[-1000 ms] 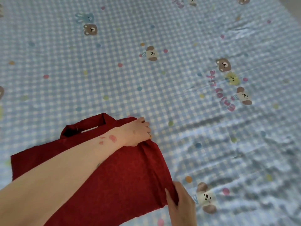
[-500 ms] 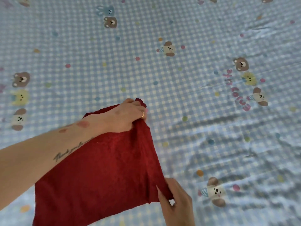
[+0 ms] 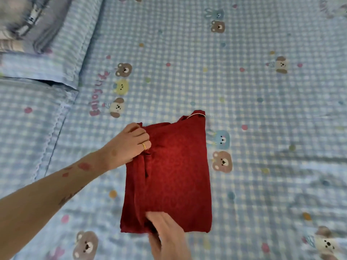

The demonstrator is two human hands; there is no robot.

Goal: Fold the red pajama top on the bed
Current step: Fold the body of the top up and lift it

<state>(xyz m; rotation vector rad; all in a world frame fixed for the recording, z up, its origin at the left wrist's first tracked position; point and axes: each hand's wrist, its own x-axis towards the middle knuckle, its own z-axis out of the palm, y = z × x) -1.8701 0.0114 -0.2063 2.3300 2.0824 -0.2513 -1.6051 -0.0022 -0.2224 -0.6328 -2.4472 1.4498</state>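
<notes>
The red pajama top (image 3: 169,175) lies on the bed (image 3: 262,109) as a compact upright rectangle, folded over itself, with a strip of pale piping showing at its far right corner. It rests on the blue-and-white checked sheet printed with bears, rabbits and coloured dots, just left of a blue rabbit and a brown bear print.

The left hand (image 3: 129,145), a gold ring on one finger, reaches in from the lower left; its grip is pinched on the top's far left corner, where the cloth bunches into a vertical crease. The right hand (image 3: 167,233) comes in from the bottom edge, its grip closed on the near hem, fingers lying over the fabric and thumb tucked beneath the layers.

A pillow (image 3: 47,59) in matching checked fabric sits at the upper left, well apart from the garment.
</notes>
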